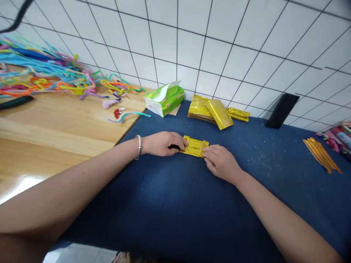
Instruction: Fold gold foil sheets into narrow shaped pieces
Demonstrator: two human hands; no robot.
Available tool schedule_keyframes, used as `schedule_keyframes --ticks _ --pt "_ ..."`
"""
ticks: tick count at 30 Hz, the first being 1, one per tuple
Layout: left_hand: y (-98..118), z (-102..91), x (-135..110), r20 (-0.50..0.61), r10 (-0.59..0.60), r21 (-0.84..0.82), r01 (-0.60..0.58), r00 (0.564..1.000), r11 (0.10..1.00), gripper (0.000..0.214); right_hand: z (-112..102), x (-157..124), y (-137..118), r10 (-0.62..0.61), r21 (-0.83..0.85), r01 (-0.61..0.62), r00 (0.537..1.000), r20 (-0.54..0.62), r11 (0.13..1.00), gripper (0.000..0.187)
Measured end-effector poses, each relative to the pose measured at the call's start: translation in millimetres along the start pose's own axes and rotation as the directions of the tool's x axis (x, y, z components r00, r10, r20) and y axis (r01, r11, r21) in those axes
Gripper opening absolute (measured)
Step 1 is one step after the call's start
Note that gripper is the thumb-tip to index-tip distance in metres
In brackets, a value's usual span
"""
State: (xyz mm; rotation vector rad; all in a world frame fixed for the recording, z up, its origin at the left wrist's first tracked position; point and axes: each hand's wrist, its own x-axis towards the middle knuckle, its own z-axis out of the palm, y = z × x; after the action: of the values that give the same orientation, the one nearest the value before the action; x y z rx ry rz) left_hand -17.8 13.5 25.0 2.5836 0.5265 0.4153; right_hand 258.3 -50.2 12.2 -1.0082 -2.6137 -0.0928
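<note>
Between my two hands a folded sheet of gold foil paper (pixel 194 147) lies on the dark blue cloth (pixel 164 204). My left hand (pixel 167 143), with a silver bangle at the wrist, has its fingers closed on the paper's left end. At the right end, the fingertips of my right hand (pixel 221 162) pinch the edge, beside a narrow folded strip. Creases run lengthwise along the paper. My fingers hide both of its ends in part.
Behind my hands stand a green tissue box (pixel 167 100), a stack of gold paper (pixel 201 106) and a small folded gold piece (pixel 239 114). A black block (pixel 282 110) leans on the tiled wall. Folded orange-gold strips (pixel 322 155) lie right; colourful pipe cleaners (pixel 44 65) cover the wooden table's far left.
</note>
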Motion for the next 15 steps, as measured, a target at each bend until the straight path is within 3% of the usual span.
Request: schedule_keyframes --ticks 15 --pt "-4.2 0.1 -0.9 0.04 0.043 0.051 -0.045 0.998 0.998 0.023 -6.1 -1.5 7.5 -0.064 0.022 0.063 0.997 0.041 0.998 0.018"
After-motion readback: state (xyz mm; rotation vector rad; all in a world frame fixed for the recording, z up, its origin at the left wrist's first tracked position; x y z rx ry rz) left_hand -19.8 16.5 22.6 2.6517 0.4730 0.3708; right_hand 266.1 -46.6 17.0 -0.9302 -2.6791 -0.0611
